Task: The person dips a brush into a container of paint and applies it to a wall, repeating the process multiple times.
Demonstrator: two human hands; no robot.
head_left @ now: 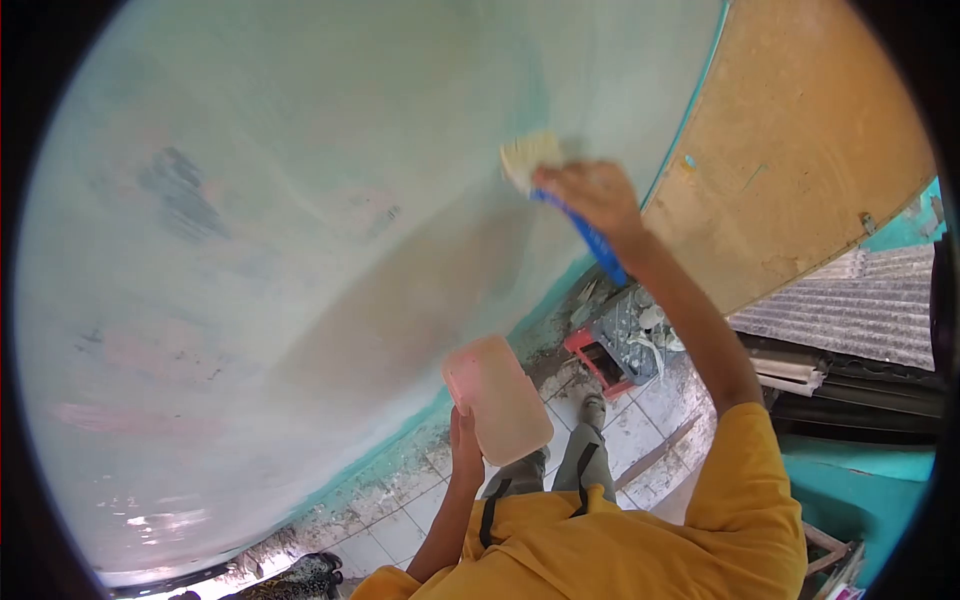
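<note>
Right hand: the right hand point(590, 192) is raised against the wall point(300, 200), its fingers point(560, 180) clamped round the blue handle of a brush point(560, 185).
Brush: its pale bristles press flat on the wall just up and left of the knuckles; the blue handle runs down past the wrist along the forearm.
Left hand: the left hand point(465, 440) is held lower, near the body, its fingers closed on the bottom edge of a pinkish plastic container point(497, 398).
Container: it is tilted with one broad face toward the camera; what it holds cannot be told from this view.
Relative position: brush and container are well apart, the container below and to the left of the brush hand.
Wall: a pale greenish coat covers most of it, with dark smudges and faint pink patches showing through on the left and a stronger teal band along the bottom and right edges.
Progress: judging by the uneven cover, the coating looks well begun but not finished; the left part seems thinnest.
Surroundings: a brown board point(800, 140) adjoins the wall on the right, a red crate point(600, 365) of debris sits on the tiled floor point(640, 420) below, and corrugated sheeting point(850, 310) lies further right.
</note>
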